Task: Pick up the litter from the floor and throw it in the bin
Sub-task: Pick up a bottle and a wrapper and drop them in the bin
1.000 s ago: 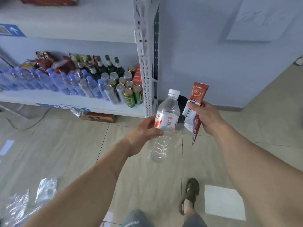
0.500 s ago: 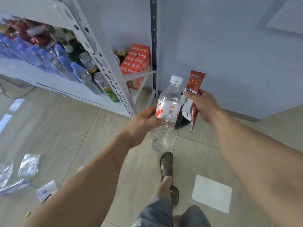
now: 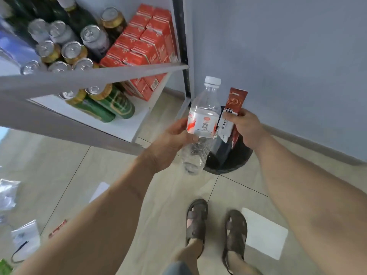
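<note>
Gripping bottle [image 3: 200, 124] and wrappers [image 3: 231, 114], both hands [image 3: 174, 143] [image 3: 248, 128] now hover over the bin [image 3: 234, 159].

Pale blue wall [image 3: 288, 56] fills 12–3 o'clock. Beige tile floor [image 3: 168, 205] w/ dark grout, sunlit patch [image 3: 264, 235] at 5. Grey metal shelf unit [image 3: 89, 78] at 10–11, stocked w/ cans [image 3: 71, 50] & red cartons [image 3: 145, 46].

You have one clear plastic bottle with a white cap [image 3: 200, 124] and two snack wrappers, one brown-red [image 3: 236, 100] and one white [image 3: 225, 126], above the one black round bin [image 3: 234, 163], two brown sandals [image 3: 196, 221] near it, and two green cans [image 3: 111, 106] left of it.
</note>
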